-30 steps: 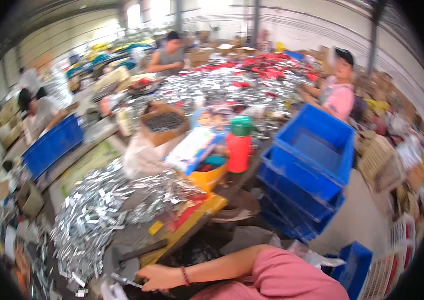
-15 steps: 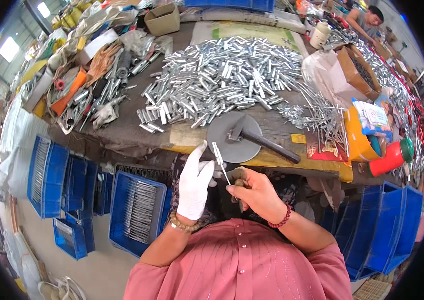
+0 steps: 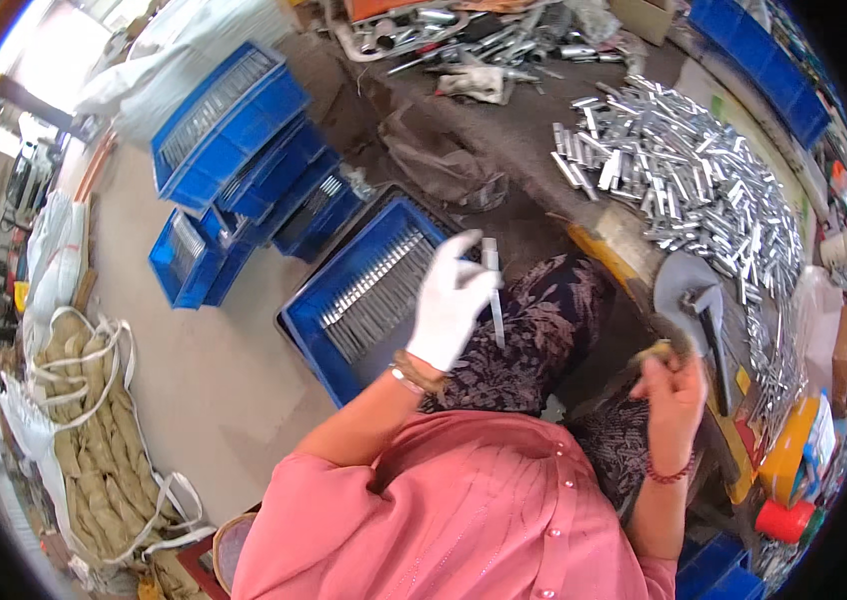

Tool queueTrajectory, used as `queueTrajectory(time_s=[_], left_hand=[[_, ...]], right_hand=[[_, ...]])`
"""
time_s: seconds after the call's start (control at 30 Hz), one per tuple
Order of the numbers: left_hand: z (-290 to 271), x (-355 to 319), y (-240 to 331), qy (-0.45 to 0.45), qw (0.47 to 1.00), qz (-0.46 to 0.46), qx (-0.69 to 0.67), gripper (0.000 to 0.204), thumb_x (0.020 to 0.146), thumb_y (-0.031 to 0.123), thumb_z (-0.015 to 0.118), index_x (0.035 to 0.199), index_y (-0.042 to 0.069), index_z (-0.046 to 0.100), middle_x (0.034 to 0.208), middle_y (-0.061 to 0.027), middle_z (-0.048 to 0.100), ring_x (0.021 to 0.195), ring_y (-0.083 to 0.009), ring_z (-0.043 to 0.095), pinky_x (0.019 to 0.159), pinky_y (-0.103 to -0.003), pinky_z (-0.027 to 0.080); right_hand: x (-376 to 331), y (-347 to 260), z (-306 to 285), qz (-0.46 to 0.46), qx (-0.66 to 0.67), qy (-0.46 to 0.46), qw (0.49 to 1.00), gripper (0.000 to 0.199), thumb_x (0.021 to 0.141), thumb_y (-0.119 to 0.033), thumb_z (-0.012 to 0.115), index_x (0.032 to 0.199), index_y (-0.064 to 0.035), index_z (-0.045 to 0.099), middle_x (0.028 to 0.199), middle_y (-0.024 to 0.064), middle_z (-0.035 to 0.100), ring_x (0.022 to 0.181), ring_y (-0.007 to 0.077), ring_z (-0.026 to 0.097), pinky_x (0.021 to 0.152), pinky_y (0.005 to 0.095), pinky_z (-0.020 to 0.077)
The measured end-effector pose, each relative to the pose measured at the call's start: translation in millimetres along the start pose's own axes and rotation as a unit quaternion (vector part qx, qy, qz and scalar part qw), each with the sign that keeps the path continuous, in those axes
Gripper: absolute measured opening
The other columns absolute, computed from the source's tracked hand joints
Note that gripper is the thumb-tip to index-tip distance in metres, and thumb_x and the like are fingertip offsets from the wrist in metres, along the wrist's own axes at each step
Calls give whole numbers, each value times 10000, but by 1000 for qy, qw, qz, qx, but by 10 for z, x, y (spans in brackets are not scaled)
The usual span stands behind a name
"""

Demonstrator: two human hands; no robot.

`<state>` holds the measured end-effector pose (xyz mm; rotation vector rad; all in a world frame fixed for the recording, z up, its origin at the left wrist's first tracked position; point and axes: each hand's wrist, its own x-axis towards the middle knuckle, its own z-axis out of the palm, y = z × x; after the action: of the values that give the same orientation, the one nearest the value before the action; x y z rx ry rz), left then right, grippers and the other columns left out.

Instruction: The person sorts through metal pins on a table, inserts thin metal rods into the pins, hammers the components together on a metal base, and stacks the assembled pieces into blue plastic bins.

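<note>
Blue plastic crate (image 3: 296, 328) on the floor is holding rows of thin metal pieces. Above it, the white-gloved left hand (image 3: 450, 300) is pinching a slim metal tube (image 3: 493, 290) upright. The bare right hand (image 3: 672, 392) is closing around a hammer handle (image 3: 660, 352) beside the worktop (image 3: 534, 140), where shiny tubes (image 3: 684, 180) are lying heaped.

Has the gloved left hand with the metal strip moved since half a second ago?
Yes. The left hand, holding the metal strip, was beside the round metal plate at the bench edge; it is now apart from it, over the blue crate.
</note>
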<state>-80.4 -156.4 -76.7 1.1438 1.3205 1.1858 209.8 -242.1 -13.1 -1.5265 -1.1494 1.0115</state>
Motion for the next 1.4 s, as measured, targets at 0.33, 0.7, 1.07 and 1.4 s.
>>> queueTrajectory(time_s=[0.33,0.7,1.07,1.4], left_hand=[[-2279,-236,-1595,301,871,-222,318,456,841,140,705,1284,46,656,950,-187,748,867,-298,739,820,-385,566],[-2342,-97,-2029,274,830,-290,391,363,866,173,746,1204,46,713,1162,-246,729,1120,-400,698,966,-450,545],[-2113,486,-842,260,857,19,444,320,1038,299,592,1009,4,713,801,-177,665,705,-270,645,709,-394,510],[396,941,839,-70,886,331,318,236,858,81,792,1076,48,706,1117,-133,708,971,-282,684,885,-345,543]], right_hand=[[136,186,-150,-10,30,41,999,407,1024,-17,615,1428,-21,566,1009,25,647,602,41,535,530,191,449],[128,173,-151,-1,29,41,999,355,1030,-45,623,1383,-15,594,960,15,651,591,41,533,535,192,441],[37,129,-217,-9,14,49,999,318,1023,-41,628,1339,-11,634,943,23,689,619,57,574,537,202,467],[-166,-54,-184,-2,-12,-26,1000,228,974,-80,702,1192,-14,707,814,1,690,656,39,594,589,239,503]])
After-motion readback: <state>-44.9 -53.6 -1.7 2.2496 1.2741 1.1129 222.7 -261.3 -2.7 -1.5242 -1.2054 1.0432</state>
